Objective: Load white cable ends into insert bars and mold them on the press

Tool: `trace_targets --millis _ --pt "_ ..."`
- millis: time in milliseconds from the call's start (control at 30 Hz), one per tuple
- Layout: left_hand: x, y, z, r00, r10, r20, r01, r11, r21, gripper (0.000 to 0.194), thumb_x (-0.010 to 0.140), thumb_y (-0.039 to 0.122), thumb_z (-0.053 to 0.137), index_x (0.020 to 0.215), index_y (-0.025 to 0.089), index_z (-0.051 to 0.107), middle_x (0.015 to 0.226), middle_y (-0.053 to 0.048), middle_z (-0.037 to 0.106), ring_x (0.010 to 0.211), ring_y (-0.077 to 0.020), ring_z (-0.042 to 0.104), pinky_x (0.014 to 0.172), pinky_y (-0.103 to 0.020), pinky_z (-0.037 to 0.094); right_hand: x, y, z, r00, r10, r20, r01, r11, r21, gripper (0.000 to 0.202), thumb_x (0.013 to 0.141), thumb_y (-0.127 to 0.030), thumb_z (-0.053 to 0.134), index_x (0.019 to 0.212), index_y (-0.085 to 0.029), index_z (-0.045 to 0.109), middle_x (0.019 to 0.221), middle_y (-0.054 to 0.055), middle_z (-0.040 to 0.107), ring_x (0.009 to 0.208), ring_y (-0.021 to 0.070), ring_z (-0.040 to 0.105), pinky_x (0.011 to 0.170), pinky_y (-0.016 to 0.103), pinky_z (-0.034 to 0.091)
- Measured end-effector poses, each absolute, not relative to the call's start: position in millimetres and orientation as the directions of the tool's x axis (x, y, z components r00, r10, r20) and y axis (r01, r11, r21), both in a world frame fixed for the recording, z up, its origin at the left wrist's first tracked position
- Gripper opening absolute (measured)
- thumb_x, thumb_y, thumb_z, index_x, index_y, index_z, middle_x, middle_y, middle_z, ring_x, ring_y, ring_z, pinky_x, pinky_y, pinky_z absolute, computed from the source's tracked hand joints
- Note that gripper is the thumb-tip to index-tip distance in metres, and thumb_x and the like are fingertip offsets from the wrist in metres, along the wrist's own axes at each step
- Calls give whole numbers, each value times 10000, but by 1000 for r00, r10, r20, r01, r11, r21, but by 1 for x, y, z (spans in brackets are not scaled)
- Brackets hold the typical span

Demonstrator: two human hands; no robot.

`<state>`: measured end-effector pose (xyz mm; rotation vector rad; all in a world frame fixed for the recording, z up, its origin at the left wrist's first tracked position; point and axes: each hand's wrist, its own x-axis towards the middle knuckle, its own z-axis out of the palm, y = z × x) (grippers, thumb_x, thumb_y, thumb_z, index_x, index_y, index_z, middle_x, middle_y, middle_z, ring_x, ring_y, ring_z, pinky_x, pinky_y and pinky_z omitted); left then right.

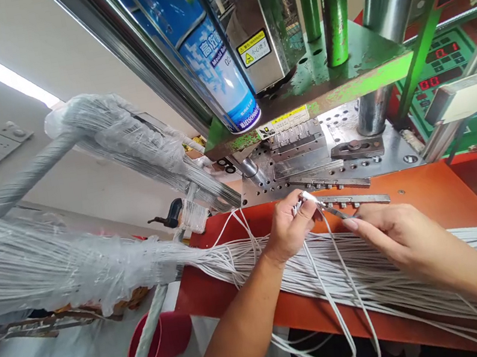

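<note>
My left hand [292,225] is closed, its thumb and fingers pinching a small white cable end [308,196]. White cables [337,259] loop down from it past the orange table's front edge. My right hand [391,232] is closed on a thin metal tool [335,210], whose tip points at the cable end; whether it touches is too small to tell. Just behind the hands lie two slotted metal strips, a nearer one [356,200] and a farther one [335,182]. Under both forearms runs a thick bundle of white cables [290,267].
A press with a green plate [342,85] stands behind, over a metal mould block [301,156] on a holed steel bed. A blue spray can [221,77] rests on the plate. Plastic-wrapped cable bundles [67,274] hang at left. A red bucket [168,336] stands below; a control panel [444,71] is at right.
</note>
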<state>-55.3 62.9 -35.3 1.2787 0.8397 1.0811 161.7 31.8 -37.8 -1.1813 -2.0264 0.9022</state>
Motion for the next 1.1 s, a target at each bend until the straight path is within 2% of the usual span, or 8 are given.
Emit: trace_targets --millis 67,167,300,467,800,900,1033,1100 --pt "-50 62 -36 252 963 100 -174 -56 983 354 963 496 665 858 168 582 699 20 555 460 -30 329 404 -188 206 158 30 -44 -321 869 378 678 489 -549 593 1070 -584 363 650 -198 525 723 20 520 630 146 479 564 307 280" --pt "-41 58 -37 150 981 122 -188 -93 978 357 980 466 653 810 169 551 653 47 482 449 -24 294 401 -187 193 152 27 -47 -286 779 558 847 478 -233 565 1084 -533 362 673 -197 556 811 51 554 735 182 521 562 327 253" --pt "-31 53 -39 59 988 146 -158 -135 978 358 1017 443 599 800 166 531 678 33 510 462 -27 292 407 -187 198 148 26 -44 -300 759 577 879 456 -143 516 1083 -479 410 681 -197 567 853 65 573 810 205 527 610 336 289" --pt "-26 50 -40 -34 987 160 -105 -163 981 393 1026 449 583 765 170 491 664 43 464 472 -31 300 413 -191 188 144 25 -43 -295 760 579 881 451 -142 517 1087 -470 408 685 -197 582 827 59 556 802 210 517 620 342 290" --pt "-25 48 -42 -12 986 165 -106 -165 981 379 1025 464 580 798 162 545 690 26 537 461 -26 333 410 -186 215 144 24 -48 -256 769 585 873 444 -202 535 1092 -487 390 668 -208 559 741 25 529 691 177 522 539 327 224" --pt "-27 52 -42 28 986 167 -111 -163 980 375 1024 468 579 814 157 564 696 19 559 465 -28 360 421 -183 245 150 27 -49 -271 816 510 802 484 -349 571 1089 -524 370 650 -211 556 703 10 521 592 152 483 539 323 232" --pt "-30 57 -38 117 986 117 -216 -90 972 351 998 463 622 834 153 602 714 -6 609 563 -76 526 535 -193 428 160 35 -43 -371 889 268 577 447 -684 592 1089 -550 338 638 -211 516 633 -9 524 557 127 490 587 297 319" --pt "-29 56 -35 167 984 56 -318 0 948 335 961 467 675 855 157 609 737 -13 625 625 -107 586 589 -217 495 164 37 -38 -408 891 198 527 407 -746 600 1089 -560 319 630 -212 492 610 -9 528 559 127 496 598 293 338"
